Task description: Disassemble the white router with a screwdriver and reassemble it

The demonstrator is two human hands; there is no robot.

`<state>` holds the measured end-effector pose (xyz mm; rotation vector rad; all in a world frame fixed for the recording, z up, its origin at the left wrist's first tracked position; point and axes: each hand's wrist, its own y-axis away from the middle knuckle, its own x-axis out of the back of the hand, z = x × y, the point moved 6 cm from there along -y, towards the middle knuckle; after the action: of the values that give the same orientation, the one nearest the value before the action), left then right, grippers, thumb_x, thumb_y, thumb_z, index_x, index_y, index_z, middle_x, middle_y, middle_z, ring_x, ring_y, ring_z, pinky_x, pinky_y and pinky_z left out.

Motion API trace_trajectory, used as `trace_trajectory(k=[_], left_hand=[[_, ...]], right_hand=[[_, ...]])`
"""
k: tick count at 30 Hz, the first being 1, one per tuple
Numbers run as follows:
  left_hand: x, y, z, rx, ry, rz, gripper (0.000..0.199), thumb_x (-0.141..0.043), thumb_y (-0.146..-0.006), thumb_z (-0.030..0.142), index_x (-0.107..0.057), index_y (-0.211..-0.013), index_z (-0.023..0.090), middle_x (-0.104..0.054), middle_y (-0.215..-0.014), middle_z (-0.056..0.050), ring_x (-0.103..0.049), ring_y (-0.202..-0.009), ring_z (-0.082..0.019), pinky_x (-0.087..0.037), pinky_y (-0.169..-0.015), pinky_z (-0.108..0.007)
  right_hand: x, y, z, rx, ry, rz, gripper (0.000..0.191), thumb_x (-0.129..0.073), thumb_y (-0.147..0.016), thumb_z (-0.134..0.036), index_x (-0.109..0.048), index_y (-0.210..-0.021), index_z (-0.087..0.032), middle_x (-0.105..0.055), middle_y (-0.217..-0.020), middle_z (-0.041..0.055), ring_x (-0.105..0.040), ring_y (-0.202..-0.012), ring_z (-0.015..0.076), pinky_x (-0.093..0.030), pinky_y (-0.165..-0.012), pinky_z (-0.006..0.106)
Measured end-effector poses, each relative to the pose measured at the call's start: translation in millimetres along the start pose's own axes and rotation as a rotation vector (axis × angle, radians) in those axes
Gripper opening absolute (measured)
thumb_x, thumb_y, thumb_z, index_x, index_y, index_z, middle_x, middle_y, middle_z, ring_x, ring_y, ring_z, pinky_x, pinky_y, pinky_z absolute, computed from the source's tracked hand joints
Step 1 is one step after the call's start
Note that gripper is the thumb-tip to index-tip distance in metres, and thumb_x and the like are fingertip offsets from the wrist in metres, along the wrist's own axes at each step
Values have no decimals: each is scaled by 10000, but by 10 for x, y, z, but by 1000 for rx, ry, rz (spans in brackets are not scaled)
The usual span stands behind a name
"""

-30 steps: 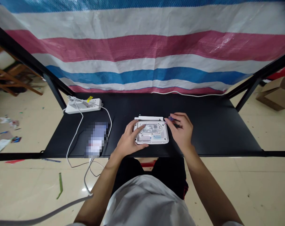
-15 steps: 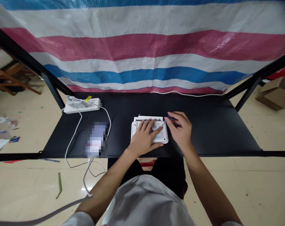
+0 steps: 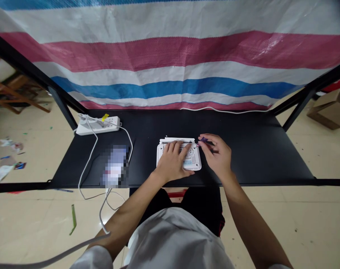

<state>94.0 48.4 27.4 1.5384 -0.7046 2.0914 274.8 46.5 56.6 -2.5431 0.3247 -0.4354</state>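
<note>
A white router (image 3: 192,163) lies on the black table with its vented, labelled underside up, its antennas (image 3: 177,139) folded along the far edge. My left hand (image 3: 172,158) rests on the router's left and middle part, fingers spread, thumb by the near edge. Part of the label is hidden under it. At the router's far right corner, my right hand (image 3: 218,151) pinches a small purple-handled screwdriver (image 3: 204,139) between thumb and fingers. The screwdriver is tilted, its tip towards the corner hole; whether it sits in a screw is too small to tell.
A white power strip (image 3: 98,126) with plugged-in cables stands at the back left. In front of it lies a blurred-out phone (image 3: 115,164) with a white cable (image 3: 102,220) hanging off the front edge. A striped tarp (image 3: 183,52) rises behind the table (image 3: 259,149).
My left hand's fingers have drawn slightly back and left, showing more of the router's underside. My right hand has shifted a little right, and more of the purple handle shows.
</note>
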Motion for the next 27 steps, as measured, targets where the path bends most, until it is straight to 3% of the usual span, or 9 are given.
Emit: trace_trajectory(k=[5,12,19,27], left_hand=[[24,-17,6,-3,0,-2,1148,-899,-724,675,-433,-1646,174,-479,-1594,-230,-449,-1439,-446,-309,-1253,-587],[13,-12,-12,-7,37,8,1198,-928,-678,682,-433,-1633,157,-478,-1568,-246,-438,-1433,-454,-319,-1240,-605],[33,-8,-1,5,48,18,1191,-844,-699,824,-462,-1621,174,-497,-1553,-222,-447,-1427,-449,-284,-1265,-606],[24,0,15,13,31,13,1157,-828,-733,811,-464,-1625,170,-499,-1564,-208,-442,-1424,-429,-283,-1267,-591]], right_hand=[[67,-2,-93,40,-52,67,239,-741,-998,-227,-719,-1227,-290,-792,-1213,73,-814,-1076,223,-731,-879,374],[212,-9,-216,123,-87,167,297,-765,-973,-184,-702,-1240,-299,-785,-1204,65,-826,-1039,217,-740,-846,351],[84,6,-67,58,-45,73,257,-742,-998,-230,-710,-1242,-305,-789,-1225,66,-818,-1067,221,-737,-857,364],[18,-19,5,9,-4,12,238,-739,-1000,-266,-722,-1236,-291,-798,-1219,67,-813,-1075,219,-730,-867,359]])
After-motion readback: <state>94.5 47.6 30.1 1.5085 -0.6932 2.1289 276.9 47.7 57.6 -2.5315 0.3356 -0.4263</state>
